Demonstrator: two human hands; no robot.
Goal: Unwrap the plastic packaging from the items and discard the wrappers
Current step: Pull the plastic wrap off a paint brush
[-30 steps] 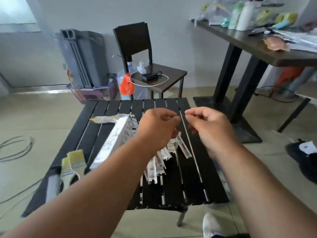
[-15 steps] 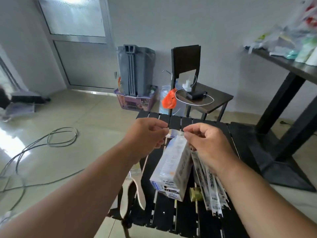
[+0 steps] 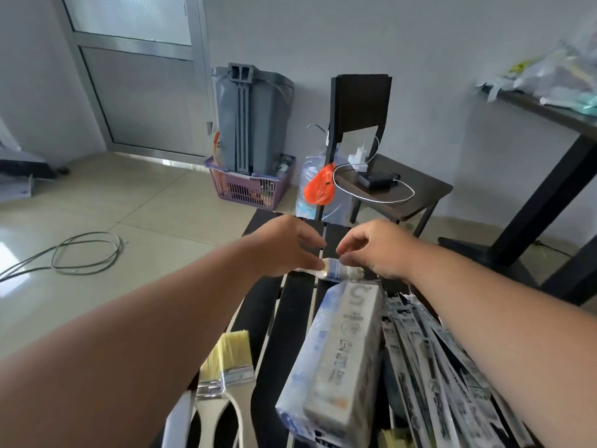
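A small item in clear plastic wrap (image 3: 336,270) lies across the slats of the black table (image 3: 265,305), beyond a plastic-wrapped white box (image 3: 342,357). My left hand (image 3: 284,245) reaches over its left end with loosely spread fingers, the thumb touching the wrap. On the right part of the item, my right hand (image 3: 379,248) curls its fingers down over it. Several wrapped thin strips (image 3: 436,367) lie fanned out under my right forearm. Two bare paintbrushes (image 3: 227,360) lie at the table's near left.
Beyond the table stands a dark chair (image 3: 361,105) with a charger and white cable on its seat, and an orange bag (image 3: 319,189) hangs beside it. A grey bin (image 3: 252,118) stands in a purple basket (image 3: 248,185). A cable coil (image 3: 84,253) lies on the floor, left.
Both hands were raised and pinching something thin between them. They have dropped forward onto the wrapped item on the far part of the table. The camera has also tilted lower.
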